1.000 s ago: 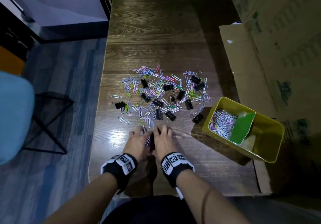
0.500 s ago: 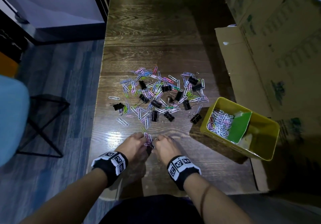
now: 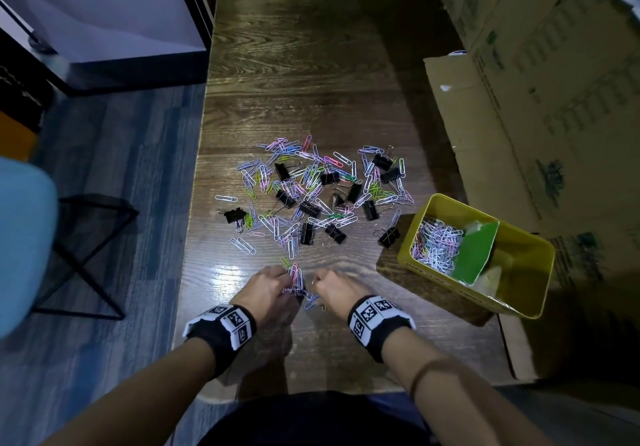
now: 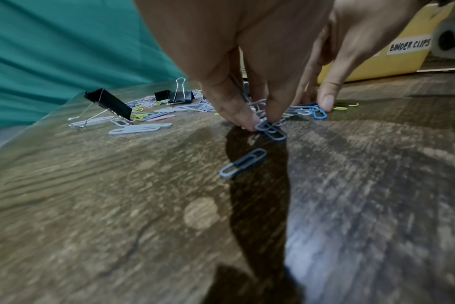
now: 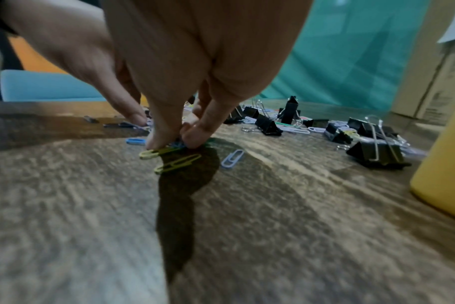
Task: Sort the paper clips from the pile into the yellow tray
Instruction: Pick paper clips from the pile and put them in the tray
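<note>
1. Paper clip pile [image 3: 311,186]: mid worktop, coloured clips mixed w/ black binder clips [image 3: 306,232]; loose spread, a few strays toward the left edge.
2. Small bunch of clips [image 3: 296,281] sits apart from the pile, near the front edge, between both hands.
3. Left hand [image 3: 265,288]: fingers [image 4: 237,111] curled down, pinching dark blue-grey clips against the wood. One blue clip [image 4: 243,163] lies free just in front of them.
4. Right hand [image 3: 337,288]: fingers [image 5: 195,133] curled, tips pinched on a yellow-green clip [image 5: 156,153] at the surface. Second yellow-green clip [image 5: 177,163] and a pale one [image 5: 233,158] lie loose just beside.
5. Yellow tray [image 3: 530,245]: right edge of the worktop, beside the pile. Heap of clips in its left part, green card [image 3: 476,255] leaning mid-tray. Label on its side reads "BINDER CLIPS" in the left wrist view.
6. Worktop [image 3: 304,65]: dark wood grain, glare patch near the hands.
7. Off the worktop: cardboard boxes [image 3: 554,82] on the right, blue chair [image 3: 24,238] on the left.
</note>
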`<state>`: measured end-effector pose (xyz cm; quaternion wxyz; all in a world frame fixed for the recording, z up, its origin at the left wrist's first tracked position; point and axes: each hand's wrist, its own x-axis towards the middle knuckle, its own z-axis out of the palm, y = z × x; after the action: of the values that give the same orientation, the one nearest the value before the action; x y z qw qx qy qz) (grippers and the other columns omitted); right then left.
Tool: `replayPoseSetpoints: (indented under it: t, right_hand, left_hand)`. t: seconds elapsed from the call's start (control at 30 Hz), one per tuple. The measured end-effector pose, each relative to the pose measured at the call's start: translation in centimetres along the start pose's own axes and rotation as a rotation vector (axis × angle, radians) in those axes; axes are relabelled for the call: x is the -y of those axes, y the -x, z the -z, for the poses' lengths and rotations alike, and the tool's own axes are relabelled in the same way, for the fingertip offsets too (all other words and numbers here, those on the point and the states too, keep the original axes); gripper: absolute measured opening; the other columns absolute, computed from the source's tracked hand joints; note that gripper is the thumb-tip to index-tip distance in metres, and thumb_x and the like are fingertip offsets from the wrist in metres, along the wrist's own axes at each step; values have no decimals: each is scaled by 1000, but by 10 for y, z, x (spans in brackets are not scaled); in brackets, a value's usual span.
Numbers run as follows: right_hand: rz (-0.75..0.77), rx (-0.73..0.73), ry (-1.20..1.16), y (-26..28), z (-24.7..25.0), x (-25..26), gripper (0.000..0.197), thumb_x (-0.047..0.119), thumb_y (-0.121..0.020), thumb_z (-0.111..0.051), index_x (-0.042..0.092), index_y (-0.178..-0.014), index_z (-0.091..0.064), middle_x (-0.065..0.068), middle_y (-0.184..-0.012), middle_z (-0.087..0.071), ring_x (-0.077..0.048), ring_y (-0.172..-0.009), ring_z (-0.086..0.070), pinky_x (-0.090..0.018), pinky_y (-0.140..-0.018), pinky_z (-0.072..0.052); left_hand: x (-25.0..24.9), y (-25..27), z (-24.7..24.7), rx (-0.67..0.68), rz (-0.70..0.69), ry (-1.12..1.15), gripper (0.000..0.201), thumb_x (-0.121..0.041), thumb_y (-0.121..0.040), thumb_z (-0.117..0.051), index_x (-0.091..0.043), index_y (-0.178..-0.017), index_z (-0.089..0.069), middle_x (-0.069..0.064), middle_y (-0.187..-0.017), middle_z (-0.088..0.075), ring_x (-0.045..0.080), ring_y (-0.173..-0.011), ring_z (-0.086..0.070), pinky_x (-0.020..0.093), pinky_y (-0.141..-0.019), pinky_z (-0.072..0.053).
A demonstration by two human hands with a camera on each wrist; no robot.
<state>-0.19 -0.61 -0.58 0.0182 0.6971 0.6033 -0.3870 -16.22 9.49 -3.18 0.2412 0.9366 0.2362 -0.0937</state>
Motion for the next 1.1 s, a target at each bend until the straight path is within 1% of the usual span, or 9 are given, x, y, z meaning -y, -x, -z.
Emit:
replayPoseSetpoints:
  t: [0.1,0.3,0.47,0.53,0.63,0.73,0.9,1.0,1.1]
  right_hand:
    - [-45,-16,-60,2,4,1,23,5,-93,-47,3,-115,-45,-4,-79,-57,-22,-77,-53,-31,-64,-34]
    - [103,-17,331,6,-5,-1,34,1,-95,-43,-9,-127,-47,-25,-132,-49,-37,-123,-47,-44,-93,-44]
    - [263,-101,459,-1,-14,-6,26,-2,-87,-46,-6,-111,-55,-24,-116,-58,-38,-109,-54,-44,-76,-50]
    - [238,-148,445,-2,-19,-9,28,-3,-86,-49,-4,-114,-53,-22,-116,-57,-35,-109,-54,-41,-83,-50]
    - [220,-174,322,-6,-24,-16,30,-3,-92,-44,-2,-122,-47,-20,-124,-50,-31,-115,-48,-38,-94,-43]
    - [151,-252,46,-7,-19,-21,20,11,-98,-44,5,-116,-52,-12,-121,-53,-26,-112,-50,-35,-94,-40]
    - [-13,-559,-464,28,16,-31,19,18,-98,-47,11,-104,-63,0,-100,-59,-12,-89,-54,-23,-78,-40]
    - [-31,-803,-565,64,48,-42,17,20,-96,-52,15,-102,-66,10,-93,-57,1,-81,-53,-14,-73,-43]
    - [-119,-1048,-537,96,78,-66,17,20,-95,-55,15,-102,-69,5,-92,-64,-12,-82,-61,-27,-74,-49]
  left_hand:
    - [-3,-1,0,-25,-1,-60,24,-28,-66,-44,-17,-69,-64,0,-66,-62,20,-56,-60,19,-51,-47]
    - [-11,-5,4,-33,55,7,20,-19,-67,-47,-9,-72,-64,9,-69,-64,29,-61,-61,26,-55,-48]
    - [-7,-5,5,-134,218,241,17,-8,-71,-62,-14,-83,-72,3,-86,-71,18,-74,-64,19,-74,-45]
    - [-3,-4,9,-166,268,345,18,-3,-69,-68,-17,-80,-73,-4,-77,-70,10,-67,-60,9,-71,-40]
    - [5,-1,16,-167,422,520,24,-5,-70,-73,-28,-71,-69,-11,-63,-65,-1,-50,-53,14,-57,-46]
    - [9,0,27,-235,507,788,32,1,-69,-76,-29,-63,-70,-7,-66,-70,3,-56,-60,17,-59,-50]
    - [-26,-20,72,-224,459,1099,27,8,-65,-76,-19,-69,-73,6,-80,-73,27,-76,-66,41,-82,-54]
    - [-70,-51,98,-165,302,1175,23,9,-69,-72,-13,-77,-70,7,-78,-73,25,-71,-68,38,-78,-57]
    - [-122,-91,110,-122,145,1186,27,14,-70,-69,-12,-76,-69,5,-69,-70,24,-69,-66,38,-76,-56]
